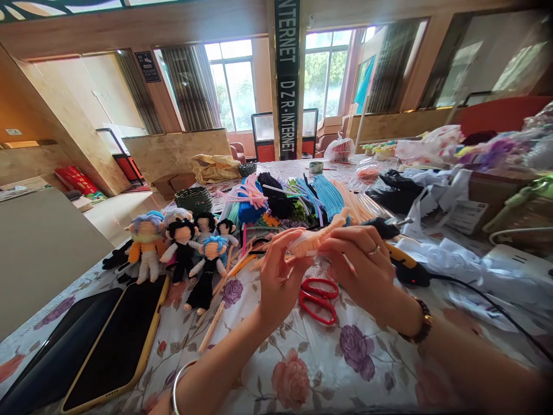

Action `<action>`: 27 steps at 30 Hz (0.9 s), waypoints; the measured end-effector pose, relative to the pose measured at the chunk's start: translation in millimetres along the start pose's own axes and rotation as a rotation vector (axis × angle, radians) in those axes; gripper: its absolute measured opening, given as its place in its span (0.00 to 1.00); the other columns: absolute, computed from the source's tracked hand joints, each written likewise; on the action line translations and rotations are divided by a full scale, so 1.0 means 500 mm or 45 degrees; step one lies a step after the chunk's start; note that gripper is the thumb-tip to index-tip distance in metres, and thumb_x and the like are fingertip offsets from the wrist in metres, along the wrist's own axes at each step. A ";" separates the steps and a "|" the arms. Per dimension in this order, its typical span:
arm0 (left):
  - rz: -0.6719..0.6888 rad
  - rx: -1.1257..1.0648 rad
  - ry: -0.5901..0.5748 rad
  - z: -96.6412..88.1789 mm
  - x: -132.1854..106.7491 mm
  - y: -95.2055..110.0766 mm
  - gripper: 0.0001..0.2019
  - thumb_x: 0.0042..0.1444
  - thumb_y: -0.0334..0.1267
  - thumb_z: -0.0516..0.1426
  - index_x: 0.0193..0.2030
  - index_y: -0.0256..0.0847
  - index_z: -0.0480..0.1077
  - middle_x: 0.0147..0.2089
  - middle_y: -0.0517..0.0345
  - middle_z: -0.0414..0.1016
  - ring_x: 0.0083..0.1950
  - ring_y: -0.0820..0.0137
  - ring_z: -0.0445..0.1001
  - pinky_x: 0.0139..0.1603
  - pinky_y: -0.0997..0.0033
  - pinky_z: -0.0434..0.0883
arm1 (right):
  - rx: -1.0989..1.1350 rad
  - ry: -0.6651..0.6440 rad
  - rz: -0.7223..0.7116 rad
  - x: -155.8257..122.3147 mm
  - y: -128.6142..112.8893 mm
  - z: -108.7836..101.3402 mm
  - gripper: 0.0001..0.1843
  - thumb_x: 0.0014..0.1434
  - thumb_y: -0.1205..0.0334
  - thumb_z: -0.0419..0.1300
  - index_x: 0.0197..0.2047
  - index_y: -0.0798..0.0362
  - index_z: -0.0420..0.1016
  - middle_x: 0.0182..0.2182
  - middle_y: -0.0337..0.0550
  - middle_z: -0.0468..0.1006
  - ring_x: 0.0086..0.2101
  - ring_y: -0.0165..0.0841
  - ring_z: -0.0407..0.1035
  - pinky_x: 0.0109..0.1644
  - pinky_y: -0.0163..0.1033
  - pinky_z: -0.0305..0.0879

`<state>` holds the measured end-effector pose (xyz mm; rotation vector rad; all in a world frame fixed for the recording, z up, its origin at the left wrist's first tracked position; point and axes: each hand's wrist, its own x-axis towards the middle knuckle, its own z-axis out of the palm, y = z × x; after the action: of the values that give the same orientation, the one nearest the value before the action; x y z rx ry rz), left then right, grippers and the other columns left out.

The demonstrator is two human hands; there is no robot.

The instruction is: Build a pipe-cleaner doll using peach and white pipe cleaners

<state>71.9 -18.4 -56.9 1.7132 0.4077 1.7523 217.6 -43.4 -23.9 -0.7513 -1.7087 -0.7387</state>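
Between my two hands, above the flowered tablecloth, is a peach-coloured piece made of fuzzy pipe cleaners (305, 244), with a thin end sticking up to the right. My left hand (280, 271) pinches its left end with fingers and thumb. On its right side, my right hand (360, 265) grips it too, a ring on one finger. Red-handled scissors (318, 301) lie on the cloth just below the hands, their blades out of sight. Bundles of pipe cleaners in blue (329, 197), black (276, 199) and peach (356, 206) are piled behind the hands.
Several small dolls (181, 245) stand and lie at the left. Nearer me is a yellow-cased phone (123, 340) beside a dark device (64, 346). At right are a black-and-yellow corded tool (408, 266), white ribbon (466, 259), a black bag (395, 193) and a cardboard box (479, 202).
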 end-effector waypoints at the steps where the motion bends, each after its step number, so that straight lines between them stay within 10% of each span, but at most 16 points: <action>1: 0.016 0.012 0.013 0.000 0.001 -0.001 0.18 0.55 0.30 0.59 0.52 0.47 0.68 0.52 0.52 0.69 0.54 0.67 0.70 0.48 0.71 0.75 | -0.011 -0.002 -0.007 0.002 0.000 -0.002 0.06 0.58 0.73 0.58 0.35 0.52 0.71 0.32 0.43 0.75 0.34 0.32 0.67 0.39 0.39 0.66; 27: 0.095 0.045 -0.007 0.004 0.001 0.002 0.20 0.52 0.26 0.60 0.50 0.49 0.70 0.51 0.55 0.70 0.52 0.68 0.72 0.42 0.74 0.77 | -0.197 0.125 -0.044 0.009 0.006 -0.008 0.13 0.52 0.75 0.64 0.34 0.46 0.72 0.37 0.39 0.72 0.35 0.31 0.66 0.41 0.39 0.63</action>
<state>73.8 -19.1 -55.8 1.7785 0.3789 1.8028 221.3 -43.9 -18.5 -0.7800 -1.5928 -0.9254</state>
